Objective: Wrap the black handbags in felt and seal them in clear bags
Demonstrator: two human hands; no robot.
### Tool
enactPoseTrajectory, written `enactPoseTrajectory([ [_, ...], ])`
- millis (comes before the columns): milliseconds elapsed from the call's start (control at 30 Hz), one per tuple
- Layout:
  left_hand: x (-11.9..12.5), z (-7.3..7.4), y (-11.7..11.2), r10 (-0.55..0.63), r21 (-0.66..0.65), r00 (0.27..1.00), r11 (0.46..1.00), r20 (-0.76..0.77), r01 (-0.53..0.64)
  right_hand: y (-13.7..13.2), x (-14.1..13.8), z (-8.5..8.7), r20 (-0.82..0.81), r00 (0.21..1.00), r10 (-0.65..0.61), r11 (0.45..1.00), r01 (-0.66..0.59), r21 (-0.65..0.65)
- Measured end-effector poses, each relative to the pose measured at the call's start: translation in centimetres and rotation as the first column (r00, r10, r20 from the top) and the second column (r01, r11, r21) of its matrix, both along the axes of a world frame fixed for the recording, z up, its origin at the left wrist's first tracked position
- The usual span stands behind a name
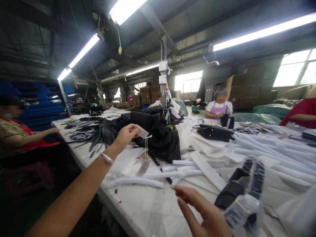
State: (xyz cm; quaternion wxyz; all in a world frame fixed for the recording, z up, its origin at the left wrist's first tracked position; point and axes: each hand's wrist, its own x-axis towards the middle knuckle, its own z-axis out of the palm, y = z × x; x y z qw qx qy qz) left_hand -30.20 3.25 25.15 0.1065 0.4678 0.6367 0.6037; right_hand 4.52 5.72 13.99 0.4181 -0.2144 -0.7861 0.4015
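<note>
My left hand [125,135] reaches out over the long white table [148,210] and pinches a small white hang tag [142,132] with a string dangling below it. Just beyond it lies a heap of black bags [163,138]. My right hand [199,210] hovers low at the near edge, fingers stretched out and empty, next to a black bag in clear plastic wrap [243,197]. White padded strips [138,181] lie on the table between my two hands.
A pile of black straps [96,133] covers the far left of the table. White sheets and strips [261,148] are stacked on the right, with a black bag [214,132] on them. A person [14,138] sits left; two others [219,107] work across.
</note>
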Motion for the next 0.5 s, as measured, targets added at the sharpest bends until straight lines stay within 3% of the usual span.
enactPoseTrajectory([
  [133, 4.3, 2.3, -2.4, -0.128, 0.029, 0.991, 0.992, 0.048, 0.126, 1.5, -4.2, 1.4, -0.103, 0.993, 0.057, 0.991, -0.069, -0.115],
  [267, 8.4, 2.5, -4.1, -0.247, 0.035, 0.966, 0.969, 0.076, 0.245, 1.8, -6.3, 3.1, -0.263, 0.961, 0.089, 0.934, -0.173, -0.314],
  [333, 10.1, 2.1, -4.6, -0.294, 0.04, 0.952, 0.956, 0.083, 0.291, 1.6, -6.7, 4.0, -0.374, 0.917, 0.138, 0.828, -0.314, -0.465],
  [433, 12.3, 1.1, -5.2, -0.349, 0.057, 0.933, 0.937, 0.086, 0.346, 1.4, -6.5, 4.9, -0.485, 0.851, 0.203, 0.615, -0.496, -0.613],
  [500, 13.3, 0.6, -5.5, -0.371, 0.07, 0.926, 0.928, 0.073, 0.367, 1.4, -5.9, 5.3, -0.488, 0.847, 0.211, 0.575, -0.511, -0.639],
])
